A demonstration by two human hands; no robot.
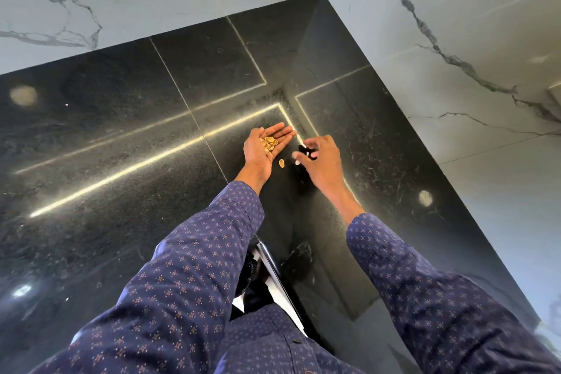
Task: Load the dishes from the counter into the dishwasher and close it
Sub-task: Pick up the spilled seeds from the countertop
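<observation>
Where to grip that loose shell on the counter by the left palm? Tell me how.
Pinch the shell across its narrow sides with fingertips, coming straight down. It lies flat and small on the counter, so nothing can slip beneath it. The right hand hovers nearest; the left hand cups the rest.

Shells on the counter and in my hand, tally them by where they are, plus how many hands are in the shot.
Heap of shells in the left hand: 1 heap, too clustered to count singly
Loose shells on the black counter: 2, one tan, one pale by the right hand
Hands: 2
Total: 5
</observation>
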